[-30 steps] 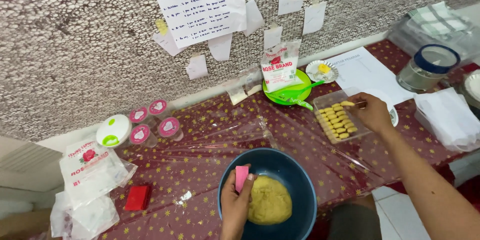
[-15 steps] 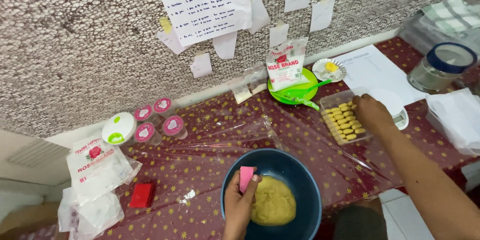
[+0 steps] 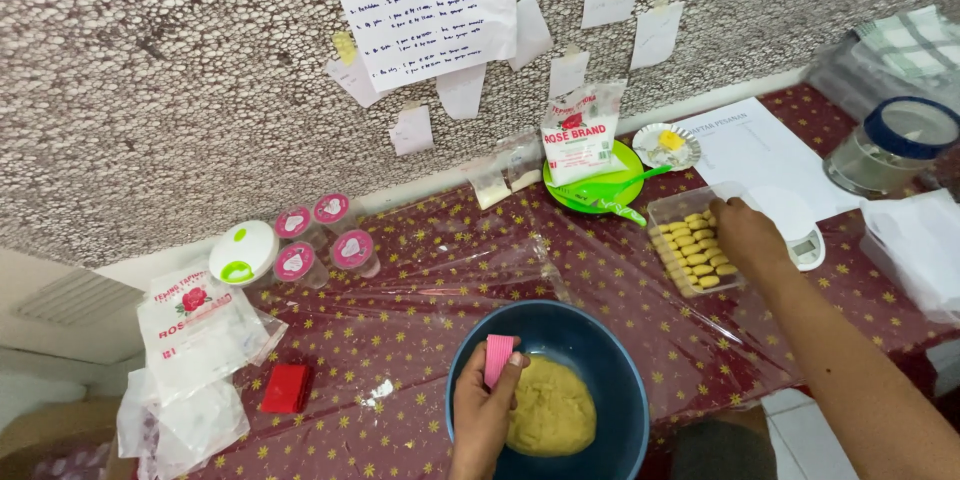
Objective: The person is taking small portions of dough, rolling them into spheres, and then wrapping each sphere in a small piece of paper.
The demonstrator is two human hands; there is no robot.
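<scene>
Dough (image 3: 552,418) sits low in the middle of the frame, a yellow lump inside a dark blue bowl (image 3: 610,352). It looks soft and a bit sticky, so it would squash if pushed hard. Scooping from the side, near the bowl wall, looks like the best way to take some.

At the bottom of the frame, the left hand (image 3: 482,418) is closed around a small pink ridged tool (image 3: 498,358), right beside the dough.

To the right of the middle, the right hand (image 3: 745,237) rests on a clear plastic box (image 3: 668,262) full of little yellow cookies (image 3: 685,245). Its fingers are bent, but I cannot tell if they hold anything. The cookies look small, light and easy to break, so they need a soft pinch. The box is thin and could bend.
</scene>
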